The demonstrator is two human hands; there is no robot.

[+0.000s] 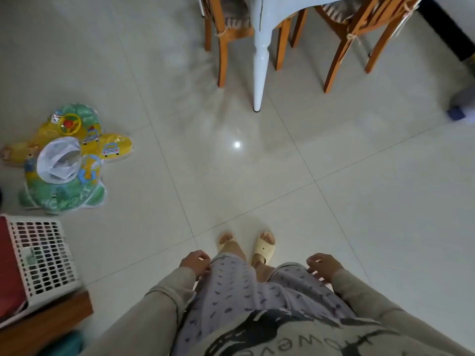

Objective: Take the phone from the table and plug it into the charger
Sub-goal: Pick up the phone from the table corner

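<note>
I am standing on a tiled floor and looking down at my legs and slippers. My left hand (195, 263) hangs by my left thigh with loosely curled fingers and holds nothing. My right hand (324, 265) hangs by my right thigh, fingers apart and empty. A white table (260, 57) stands ahead at the top of the view; only its leg and the edge of its top show. No phone and no charger are in view.
Wooden chairs (225, 34) (359, 29) stand around the white table. A deflated yellow-green swim ring (66, 158) lies on the floor to the left. A white plastic basket (43, 258) sits on a wooden surface at lower left. Bare tiles lie between me and the table.
</note>
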